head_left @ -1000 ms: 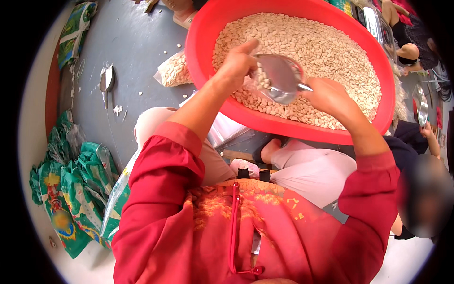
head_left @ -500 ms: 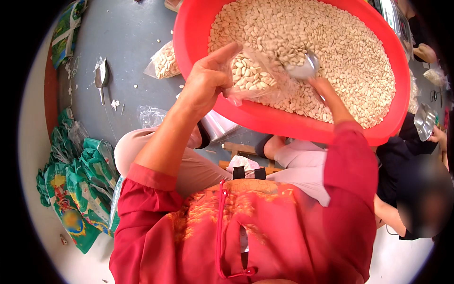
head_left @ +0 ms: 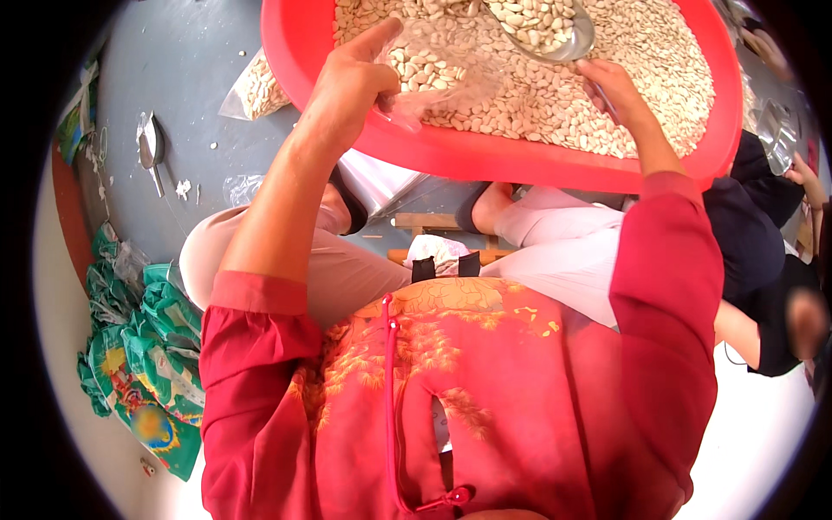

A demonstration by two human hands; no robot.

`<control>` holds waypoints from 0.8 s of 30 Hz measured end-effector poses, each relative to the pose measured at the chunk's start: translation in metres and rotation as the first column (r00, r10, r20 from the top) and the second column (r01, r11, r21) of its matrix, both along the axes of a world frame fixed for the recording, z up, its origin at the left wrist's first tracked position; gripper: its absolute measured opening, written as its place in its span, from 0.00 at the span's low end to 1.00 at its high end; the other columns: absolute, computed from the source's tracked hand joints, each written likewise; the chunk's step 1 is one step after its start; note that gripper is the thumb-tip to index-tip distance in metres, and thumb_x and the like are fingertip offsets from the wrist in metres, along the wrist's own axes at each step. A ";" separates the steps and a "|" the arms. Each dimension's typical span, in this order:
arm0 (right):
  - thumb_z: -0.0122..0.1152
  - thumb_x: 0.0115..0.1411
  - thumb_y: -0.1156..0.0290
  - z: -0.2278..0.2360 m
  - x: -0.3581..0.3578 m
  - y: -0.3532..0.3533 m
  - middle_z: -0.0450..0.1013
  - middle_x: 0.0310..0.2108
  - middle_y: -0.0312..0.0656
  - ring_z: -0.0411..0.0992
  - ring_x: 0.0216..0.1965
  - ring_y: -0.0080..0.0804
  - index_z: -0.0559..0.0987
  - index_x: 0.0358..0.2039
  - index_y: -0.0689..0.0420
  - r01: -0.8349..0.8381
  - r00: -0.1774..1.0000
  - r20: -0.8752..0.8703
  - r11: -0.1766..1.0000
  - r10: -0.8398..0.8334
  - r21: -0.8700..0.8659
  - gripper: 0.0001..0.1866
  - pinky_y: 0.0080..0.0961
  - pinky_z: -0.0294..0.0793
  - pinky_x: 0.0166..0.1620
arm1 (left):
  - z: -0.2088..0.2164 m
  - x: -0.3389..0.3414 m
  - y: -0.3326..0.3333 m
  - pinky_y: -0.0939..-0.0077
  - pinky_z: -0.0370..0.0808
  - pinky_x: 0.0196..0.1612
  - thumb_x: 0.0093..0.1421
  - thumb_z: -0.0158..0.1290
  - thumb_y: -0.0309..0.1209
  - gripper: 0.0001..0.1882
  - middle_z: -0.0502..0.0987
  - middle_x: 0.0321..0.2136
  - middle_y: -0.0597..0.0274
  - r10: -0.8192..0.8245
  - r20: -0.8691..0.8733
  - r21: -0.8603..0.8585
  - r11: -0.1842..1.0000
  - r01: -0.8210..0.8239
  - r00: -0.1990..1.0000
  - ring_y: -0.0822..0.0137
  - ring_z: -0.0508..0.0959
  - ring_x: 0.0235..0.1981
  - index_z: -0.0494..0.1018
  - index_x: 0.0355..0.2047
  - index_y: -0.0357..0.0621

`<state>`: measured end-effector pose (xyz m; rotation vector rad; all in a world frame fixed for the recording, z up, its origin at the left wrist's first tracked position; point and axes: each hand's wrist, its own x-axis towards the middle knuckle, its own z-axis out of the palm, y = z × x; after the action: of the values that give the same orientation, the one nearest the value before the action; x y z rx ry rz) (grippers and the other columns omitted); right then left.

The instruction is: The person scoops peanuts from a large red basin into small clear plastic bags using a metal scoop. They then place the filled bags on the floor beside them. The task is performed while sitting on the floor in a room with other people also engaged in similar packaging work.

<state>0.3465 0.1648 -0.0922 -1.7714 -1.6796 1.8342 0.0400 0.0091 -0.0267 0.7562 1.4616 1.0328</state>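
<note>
My left hand (head_left: 351, 82) is closed on the edge of a clear plastic bag (head_left: 477, 82), its index finger stretched along the bag's mouth. Pale flat seeds, like pumpkin seeds (head_left: 420, 69), fill part of the bag, which hangs over the near side of a big red tub (head_left: 537, 160). To the right, my right hand (head_left: 614, 91) grips the handle of a metal scoop (head_left: 579, 43). A heap of the same seeds lies in its bowl, above the mass of seeds (head_left: 659, 78) in the tub. The scoop's far tip is cut off by the picture's top edge.
On the grey floor at left lie a filled clear bag (head_left: 262, 87) and another metal scoop (head_left: 151, 143). Green printed sacks (head_left: 143, 347) are piled at lower left. A low wooden stool (head_left: 429, 222) stands between my legs. Another person's hand (head_left: 806, 173) holds a metal scoop (head_left: 776, 130) at right.
The whole view has shifted, putting the tub higher in the picture. My right hand has moved the scoop a little farther off, and its load of seeds now shows clearly. My left hand keeps the bag.
</note>
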 end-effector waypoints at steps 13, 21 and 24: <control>0.51 0.52 0.58 0.155 -0.017 -0.052 0.59 0.08 0.33 0.56 0.06 0.18 0.69 0.18 0.60 -0.461 0.870 0.191 0.887 0.455 -0.013 0.17 0.16 0.54 0.10 | 0.003 0.006 0.004 0.83 0.63 0.17 0.39 0.40 0.15 0.36 0.69 0.41 0.48 -0.058 0.089 -0.014 0.998 0.059 0.994 0.75 0.66 0.16 0.53 0.54 0.34; 0.54 0.49 0.57 0.184 -0.117 -0.061 0.68 0.16 0.49 0.67 0.17 0.39 0.73 0.23 0.64 -0.945 0.288 0.809 0.289 0.512 0.153 0.18 0.32 0.66 0.24 | -0.018 -0.011 0.001 0.82 0.64 0.19 0.38 0.41 0.15 0.35 0.69 0.21 0.60 -0.049 0.012 0.008 0.999 0.049 0.999 0.75 0.65 0.15 0.54 0.53 0.32; 0.54 0.49 0.57 0.185 -0.090 -0.050 0.67 0.14 0.47 0.67 0.16 0.37 0.72 0.24 0.64 -0.929 0.334 0.833 0.300 0.440 0.214 0.19 0.31 0.66 0.22 | -0.018 -0.012 0.001 0.82 0.63 0.18 0.38 0.41 0.15 0.35 0.69 0.21 0.60 -0.057 -0.025 0.033 0.998 0.058 0.998 0.75 0.65 0.15 0.54 0.53 0.31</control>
<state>0.2564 0.1146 0.0925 -1.3060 -3.3393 0.2406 0.0278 0.0098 -0.0449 0.8323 1.4380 1.0098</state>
